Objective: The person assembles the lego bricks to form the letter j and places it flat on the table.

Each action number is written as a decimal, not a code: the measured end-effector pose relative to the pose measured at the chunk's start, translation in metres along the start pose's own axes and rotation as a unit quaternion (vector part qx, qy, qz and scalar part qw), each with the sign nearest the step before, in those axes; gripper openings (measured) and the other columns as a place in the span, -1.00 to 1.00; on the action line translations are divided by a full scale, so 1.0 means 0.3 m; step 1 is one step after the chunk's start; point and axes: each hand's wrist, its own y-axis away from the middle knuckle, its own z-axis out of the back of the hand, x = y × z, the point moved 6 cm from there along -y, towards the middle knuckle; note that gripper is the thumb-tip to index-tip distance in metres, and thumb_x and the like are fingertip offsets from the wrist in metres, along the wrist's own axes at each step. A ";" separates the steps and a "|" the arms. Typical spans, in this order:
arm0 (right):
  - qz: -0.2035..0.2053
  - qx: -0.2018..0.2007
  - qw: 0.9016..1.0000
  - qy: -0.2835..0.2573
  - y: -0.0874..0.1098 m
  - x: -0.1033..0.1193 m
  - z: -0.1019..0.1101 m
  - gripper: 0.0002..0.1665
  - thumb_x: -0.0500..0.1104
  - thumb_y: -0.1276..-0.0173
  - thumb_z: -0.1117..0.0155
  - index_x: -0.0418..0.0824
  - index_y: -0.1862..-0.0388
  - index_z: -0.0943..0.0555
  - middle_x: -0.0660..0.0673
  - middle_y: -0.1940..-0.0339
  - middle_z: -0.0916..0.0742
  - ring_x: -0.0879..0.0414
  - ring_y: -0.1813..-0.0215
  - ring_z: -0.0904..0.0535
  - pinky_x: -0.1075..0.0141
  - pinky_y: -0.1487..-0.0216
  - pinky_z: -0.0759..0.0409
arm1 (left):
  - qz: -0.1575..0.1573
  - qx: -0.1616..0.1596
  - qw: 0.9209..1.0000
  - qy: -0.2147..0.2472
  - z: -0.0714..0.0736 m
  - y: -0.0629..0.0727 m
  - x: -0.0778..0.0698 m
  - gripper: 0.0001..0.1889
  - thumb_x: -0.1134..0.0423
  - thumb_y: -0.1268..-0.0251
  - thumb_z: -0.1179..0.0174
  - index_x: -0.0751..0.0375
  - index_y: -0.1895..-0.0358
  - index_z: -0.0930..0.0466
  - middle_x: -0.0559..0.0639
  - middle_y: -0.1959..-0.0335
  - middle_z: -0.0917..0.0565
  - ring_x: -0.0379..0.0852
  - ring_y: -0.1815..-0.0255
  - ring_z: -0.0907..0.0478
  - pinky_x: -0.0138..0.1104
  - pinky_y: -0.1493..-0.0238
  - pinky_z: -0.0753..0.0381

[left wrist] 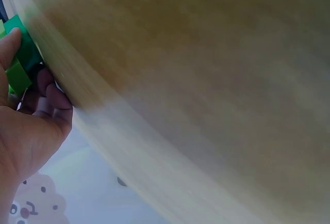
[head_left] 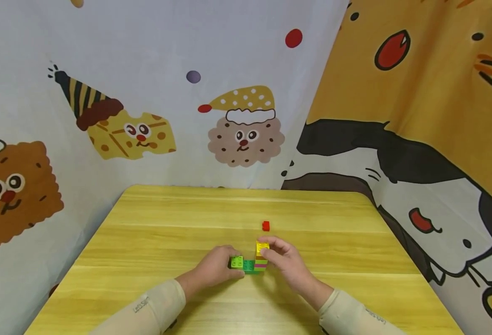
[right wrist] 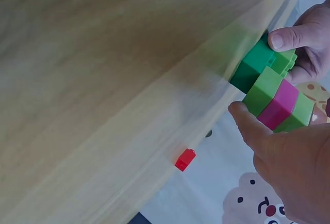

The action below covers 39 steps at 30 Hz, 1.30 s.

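Note:
A dark green base brick (head_left: pixel 248 265) lies on the table, carrying a light green brick (head_left: pixel 237 262) at its left end. On its right end rises a stack of bricks (head_left: pixel 260 264) in light green and magenta, topped by a yellow brick (head_left: pixel 262 246). My left hand (head_left: pixel 218 266) grips the left end of the build between thumb and fingers; the left wrist view shows the green bricks (left wrist: pixel 26 49) partly hidden behind the thumb. With thumb and fingers, my right hand (head_left: pixel 286 261) pinches the yellow top. In the right wrist view, its index fingertip reaches alongside the magenta brick (right wrist: pixel 279 105).
A small red brick (head_left: pixel 266 226) lies on the wooden table (head_left: pixel 166 223) beyond the stack. Printed cloth (head_left: pixel 237 46) with cartoon figures hangs behind the table's far edge and along its sides.

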 end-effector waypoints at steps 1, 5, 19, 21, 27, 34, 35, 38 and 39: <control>0.002 -0.001 1.000 0.001 -0.001 0.000 0.001 -0.48 -0.13 -0.59 -0.32 -0.30 -0.42 -0.57 -0.02 -0.10 -0.72 0.20 -0.06 -0.65 0.26 -0.16 -0.72 | -0.001 -0.001 1.000 0.000 0.001 0.000 -0.001 -0.62 0.10 -0.21 -0.60 0.23 0.00 -0.81 -0.14 0.28 -0.66 -0.30 0.34 -0.49 -0.43 0.32 -0.55; -0.001 -0.005 1.000 0.003 -0.003 -0.001 0.005 -0.48 -0.11 -0.58 -0.34 -0.20 -0.44 -0.58 -0.14 -0.28 -0.69 0.19 -0.13 -0.66 0.31 -0.21 -0.69 | -0.002 -0.003 1.000 -0.002 0.002 -0.002 -0.002 -0.62 0.10 -0.21 -0.60 0.22 -0.01 -0.81 -0.16 0.27 -0.66 -0.31 0.34 -0.49 -0.44 0.31 -0.55; 0.006 -0.056 0.998 0.016 -0.014 0.030 0.059 -0.50 -0.01 -0.66 -0.23 -0.14 -0.46 -0.56 -0.22 -0.43 -0.66 -0.01 -0.45 -0.59 -0.08 -0.42 -0.60 | 0.005 -0.003 1.000 -0.007 0.005 0.004 -0.006 -0.58 0.08 -0.21 -0.60 0.23 -0.06 -0.80 -0.15 0.26 -0.66 -0.29 0.32 -0.47 -0.43 0.31 -0.52; 0.008 -0.069 0.998 0.010 -0.019 0.032 0.076 -0.49 -0.01 -0.67 -0.21 -0.18 -0.46 -0.55 -0.21 -0.42 -0.67 -0.09 -0.50 -0.55 -0.18 -0.48 -0.54 | 0.006 -0.003 1.000 -0.008 0.006 0.005 -0.008 -0.55 0.07 -0.21 -0.60 0.24 -0.08 -0.79 -0.14 0.25 -0.67 -0.29 0.32 -0.47 -0.43 0.30 -0.51; -0.007 -0.102 0.995 -0.020 -0.030 0.016 0.127 -0.50 -0.01 -0.67 -0.20 -0.22 -0.44 -0.54 -0.18 -0.40 -0.68 -0.20 -0.56 -0.48 -0.25 -0.55 -0.44 | 0.005 -0.005 1.000 -0.005 0.004 0.010 -0.014 -0.52 0.09 -0.19 -0.61 0.27 -0.10 -0.78 -0.12 0.24 -0.66 -0.28 0.33 -0.46 -0.43 0.32 -0.51; -0.032 -0.124 0.992 -0.020 -0.041 -0.021 0.178 -0.48 0.00 -0.66 -0.23 -0.22 -0.44 -0.53 -0.24 -0.44 -0.64 -0.12 -0.51 -0.51 -0.21 -0.55 -0.47 | 0.003 -0.005 1.000 -0.011 -0.001 0.010 -0.009 -0.50 0.09 -0.19 -0.61 0.28 -0.12 -0.77 -0.12 0.23 -0.67 -0.29 0.33 -0.45 -0.44 0.31 -0.52; -0.035 -0.125 0.991 -0.017 -0.042 -0.025 0.184 -0.47 0.01 -0.66 -0.24 -0.22 -0.45 -0.52 -0.24 -0.45 -0.63 -0.11 -0.51 -0.52 -0.20 -0.55 -0.47 | 0.003 -0.005 1.000 -0.011 -0.001 0.010 -0.008 -0.50 0.08 -0.19 -0.61 0.27 -0.12 -0.78 -0.12 0.23 -0.68 -0.29 0.32 -0.45 -0.43 0.30 -0.52; -0.047 -0.126 0.991 -0.005 -0.049 -0.037 0.201 -0.45 0.02 -0.64 -0.26 -0.21 -0.46 -0.50 -0.28 -0.49 -0.59 -0.09 -0.50 -0.51 -0.17 -0.54 -0.49 | 0.004 -0.005 1.000 -0.013 -0.002 0.010 -0.008 -0.50 0.08 -0.18 -0.62 0.27 -0.12 -0.78 -0.11 0.21 -0.69 -0.29 0.31 -0.46 -0.43 0.29 -0.52; -0.051 -0.127 0.991 0.000 -0.052 -0.041 0.207 -0.44 0.02 -0.64 -0.26 -0.21 -0.46 -0.50 -0.30 -0.50 -0.57 -0.09 -0.50 -0.52 -0.17 -0.54 -0.49 | 0.005 -0.005 1.000 -0.013 -0.002 0.010 -0.008 -0.50 0.08 -0.18 -0.62 0.27 -0.12 -0.78 -0.11 0.21 -0.69 -0.29 0.31 -0.46 -0.43 0.29 -0.52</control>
